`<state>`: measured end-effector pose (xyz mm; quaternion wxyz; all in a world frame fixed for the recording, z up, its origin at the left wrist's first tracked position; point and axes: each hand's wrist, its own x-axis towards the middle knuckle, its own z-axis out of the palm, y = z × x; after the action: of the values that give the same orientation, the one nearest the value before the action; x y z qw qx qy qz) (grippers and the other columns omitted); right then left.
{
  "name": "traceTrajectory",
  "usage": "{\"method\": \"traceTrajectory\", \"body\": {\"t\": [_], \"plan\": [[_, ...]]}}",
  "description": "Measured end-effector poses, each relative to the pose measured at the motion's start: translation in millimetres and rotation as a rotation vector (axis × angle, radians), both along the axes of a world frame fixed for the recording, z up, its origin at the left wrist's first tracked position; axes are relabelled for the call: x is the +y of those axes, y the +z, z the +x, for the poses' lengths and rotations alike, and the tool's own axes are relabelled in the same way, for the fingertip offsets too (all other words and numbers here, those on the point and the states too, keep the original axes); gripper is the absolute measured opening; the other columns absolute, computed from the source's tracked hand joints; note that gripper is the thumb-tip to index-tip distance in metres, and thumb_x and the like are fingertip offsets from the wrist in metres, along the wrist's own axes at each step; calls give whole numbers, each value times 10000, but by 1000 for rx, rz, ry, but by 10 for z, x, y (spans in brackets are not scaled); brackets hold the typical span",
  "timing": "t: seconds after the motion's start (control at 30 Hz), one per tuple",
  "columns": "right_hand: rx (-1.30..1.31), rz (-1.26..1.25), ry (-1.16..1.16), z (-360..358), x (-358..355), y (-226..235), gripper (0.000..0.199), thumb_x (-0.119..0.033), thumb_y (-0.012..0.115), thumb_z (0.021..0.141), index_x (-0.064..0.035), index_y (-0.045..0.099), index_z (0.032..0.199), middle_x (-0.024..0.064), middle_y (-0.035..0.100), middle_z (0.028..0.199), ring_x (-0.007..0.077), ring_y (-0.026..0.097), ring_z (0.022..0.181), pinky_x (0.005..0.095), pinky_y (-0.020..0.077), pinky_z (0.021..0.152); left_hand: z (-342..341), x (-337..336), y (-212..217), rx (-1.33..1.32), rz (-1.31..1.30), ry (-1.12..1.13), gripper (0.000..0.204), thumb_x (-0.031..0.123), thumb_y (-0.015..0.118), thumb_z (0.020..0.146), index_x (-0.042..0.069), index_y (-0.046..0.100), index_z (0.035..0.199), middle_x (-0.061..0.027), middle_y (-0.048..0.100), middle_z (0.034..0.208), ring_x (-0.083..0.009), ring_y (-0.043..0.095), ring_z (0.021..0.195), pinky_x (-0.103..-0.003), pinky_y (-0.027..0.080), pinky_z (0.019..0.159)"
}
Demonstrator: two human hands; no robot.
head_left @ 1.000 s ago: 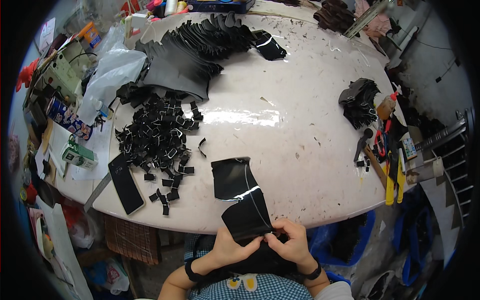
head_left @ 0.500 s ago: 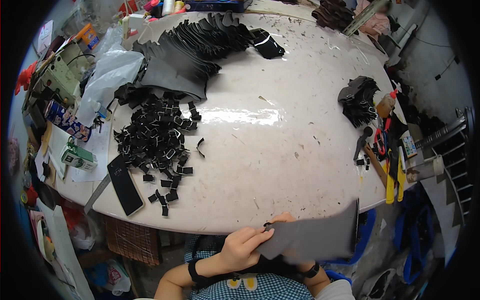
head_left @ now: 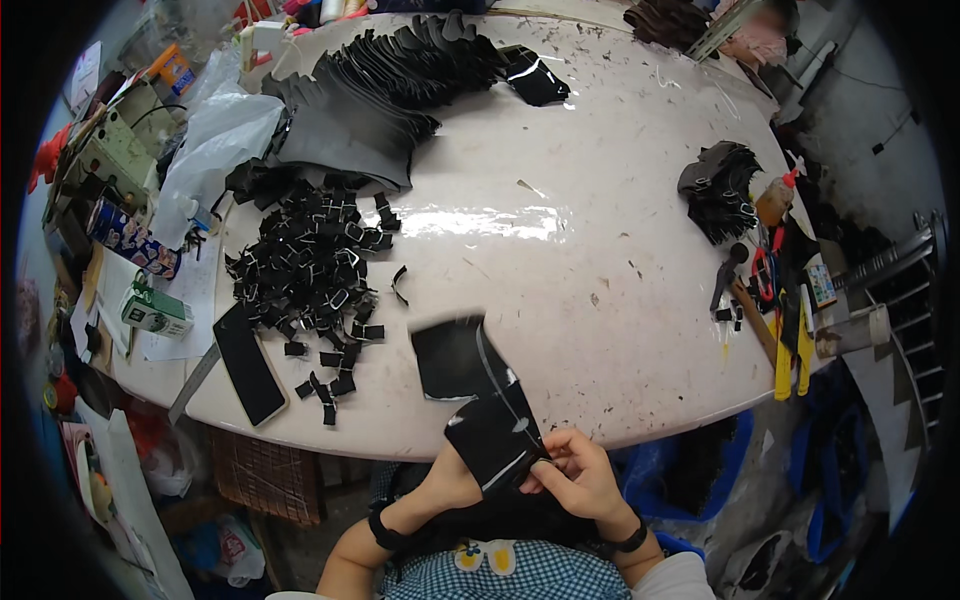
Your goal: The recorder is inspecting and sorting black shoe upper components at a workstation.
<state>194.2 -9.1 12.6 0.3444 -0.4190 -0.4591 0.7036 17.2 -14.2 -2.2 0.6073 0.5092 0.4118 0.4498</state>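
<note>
A flat black leather-like piece (head_left: 487, 420) with pale lines and an angled outline is held up at the table's near edge, over my lap. My left hand (head_left: 452, 486) holds it from the lower left, its fingers hidden behind the piece. At the lower right corner, my right hand (head_left: 582, 478) pinches the edge between thumb and fingers. Whether a small part sits in that pinch cannot be made out. Left of the piece, a heap of short black straps with metal buckles (head_left: 310, 260) lies on the table.
A fanned stack of dark grey panels (head_left: 350, 120) lies at the back left. Near the left edge is a phone (head_left: 250, 372) beside a metal ruler (head_left: 194, 385). Buckled black pieces (head_left: 718, 190), a hammer (head_left: 750, 315) and yellow-handled tools (head_left: 793, 350) line the right side. Blue bins (head_left: 690, 480) stand below.
The piece has swung from the right to the left and turned over, from its plain grey face to its black, lined face. My right hand has come out from behind it.
</note>
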Motion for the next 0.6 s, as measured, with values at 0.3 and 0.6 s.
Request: {"method": "traceTrajectory", "body": {"t": [0.3,0.6], "plan": [[-70,-8,-31,17,14,4,155,37,562,808,59,463,925,127,604,840,130,624,652,204,505,562,-86,-42,-45,69,13,-203,355,23,579,759,11,525,1109,-88,559,1056,-171,518,989,-294,423,839],[-346,430,-126,9,22,-14,196,2,626,775,25,456,869,80,569,739,103,600,619,187,478,538,-31,34,64,-76,-267,2,244,120,606,811,-21,527,994,-54,600,850,-113,572,760,-240,462,676]]}}
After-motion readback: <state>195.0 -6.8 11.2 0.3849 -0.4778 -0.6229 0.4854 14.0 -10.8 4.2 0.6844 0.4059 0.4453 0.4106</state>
